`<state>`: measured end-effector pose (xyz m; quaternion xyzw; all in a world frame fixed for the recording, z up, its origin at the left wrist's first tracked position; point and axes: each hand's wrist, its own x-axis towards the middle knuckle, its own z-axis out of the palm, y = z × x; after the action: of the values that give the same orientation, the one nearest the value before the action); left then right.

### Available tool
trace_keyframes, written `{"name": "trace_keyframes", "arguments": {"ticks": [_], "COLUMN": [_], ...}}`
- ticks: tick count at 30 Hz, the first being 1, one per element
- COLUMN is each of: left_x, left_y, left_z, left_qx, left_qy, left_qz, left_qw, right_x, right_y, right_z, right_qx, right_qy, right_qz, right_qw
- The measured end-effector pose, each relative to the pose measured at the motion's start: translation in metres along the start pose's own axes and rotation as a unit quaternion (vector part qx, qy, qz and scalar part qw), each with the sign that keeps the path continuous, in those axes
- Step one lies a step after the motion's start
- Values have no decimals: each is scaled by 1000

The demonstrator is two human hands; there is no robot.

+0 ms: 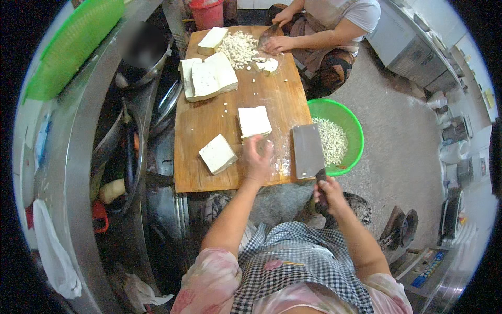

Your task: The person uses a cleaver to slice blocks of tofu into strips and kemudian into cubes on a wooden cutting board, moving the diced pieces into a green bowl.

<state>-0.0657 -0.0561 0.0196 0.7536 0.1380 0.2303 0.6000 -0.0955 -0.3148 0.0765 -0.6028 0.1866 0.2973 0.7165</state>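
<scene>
My right hand [332, 193] grips the dark handle of a broad cleaver [308, 151]. Its flat blade lies over the right edge of the wooden board [211, 121], beside a green plastic basket [359, 135] of small white cubes [331, 141]. At the near edge of a white block, apparently tofu, [254, 121] is my left hand [259, 159], slightly blurred. Its fingers are apart and nothing shows in them; whether they touch the block I cannot tell. Another tofu block [217, 154] sits to the left, turned at an angle.
Across the board, a co-worker's hands [278, 45] work a knife [268, 34] beside a heap of diced tofu [238, 49]. Large tofu blocks [210, 76] stand at the far left. A steel counter [84, 149] runs along the left; a red bucket [206, 13] stands behind.
</scene>
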Motion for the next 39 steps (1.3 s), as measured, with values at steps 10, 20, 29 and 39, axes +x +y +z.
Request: {"name": "trace_keyframes", "arguments": {"ticks": [10,20,29,39], "left_x": [66,55,16,52], "left_y": [-27,10,18,10], "left_z": [-15,26,38,13], "left_qx": [-313,-407,-225,345], "left_qy": [121,101,-28,-224], "left_qz": [-300,-341,-289,116], "left_qw": [893,841,930,904], "right_x": [53,90,146,171], "right_y": [38,-9,-139,-151], "right_z": [95,75,8,52], "right_qx": [54,-101,-534,-636], "right_qy": [-50,-79,-106,-181], "right_qz": [-17,31,-149,-255], "right_qw": [997,991,825,706]}}
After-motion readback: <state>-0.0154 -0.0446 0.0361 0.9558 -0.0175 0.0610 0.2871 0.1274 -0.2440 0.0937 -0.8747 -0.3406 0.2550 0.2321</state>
